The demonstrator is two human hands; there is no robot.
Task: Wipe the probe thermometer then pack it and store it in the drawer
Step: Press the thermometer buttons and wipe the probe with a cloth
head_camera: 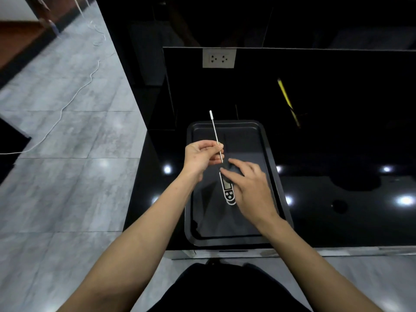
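Note:
The probe thermometer (228, 190), black and white with a small display and buttons, lies lengthwise in a black tray (267, 154) on what looks like a dark cloth (213, 219). My right hand (252, 190) lies over its upper end, with thumb and forefinger closed around the black head. My left hand (200, 156) pinches a thin white rod-like sleeve (213, 127) near its lower end. The sleeve points up and away, and its bottom tip hangs just above the thermometer's head. I cannot tell whether the probe is inside the sleeve.
The tray sits at the front left corner of a glossy black counter (337, 194). A yellow pencil-like stick (288, 102) lies farther back on the right. A white wall socket (218, 57) is behind the tray. Grey floor tiles with a white cable (67, 104) lie to the left.

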